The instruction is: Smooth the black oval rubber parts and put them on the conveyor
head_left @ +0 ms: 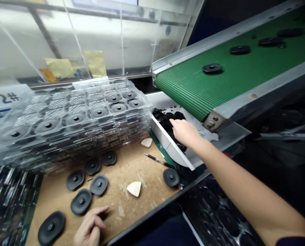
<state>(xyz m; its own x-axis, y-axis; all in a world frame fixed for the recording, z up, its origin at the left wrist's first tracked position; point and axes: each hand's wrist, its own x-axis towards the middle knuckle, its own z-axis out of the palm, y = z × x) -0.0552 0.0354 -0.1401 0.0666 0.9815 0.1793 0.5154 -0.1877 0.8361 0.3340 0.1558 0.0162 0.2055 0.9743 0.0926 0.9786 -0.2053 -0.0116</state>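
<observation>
My right hand (184, 131) reaches into a white bin (168, 143) under the conveyor's end, its fingers down among a pile of black rubber discs (165, 119); what they grip is hidden. My left hand (91, 227) rests on the brown board (127, 171) at the near edge, fingers curled loosely, holding nothing I can see. It lies beside several loose black discs (81, 201). A stack of clear blister trays (73, 116) at the left holds discs in its top pockets.
A green conveyor belt (234, 71) slopes down from the upper right carrying several discs. A pen (157, 160) and two pale wedge pieces (134, 188) lie on the board. One lone disc (171, 177) sits near the bin. A "2#" label (6, 97) stands at far left.
</observation>
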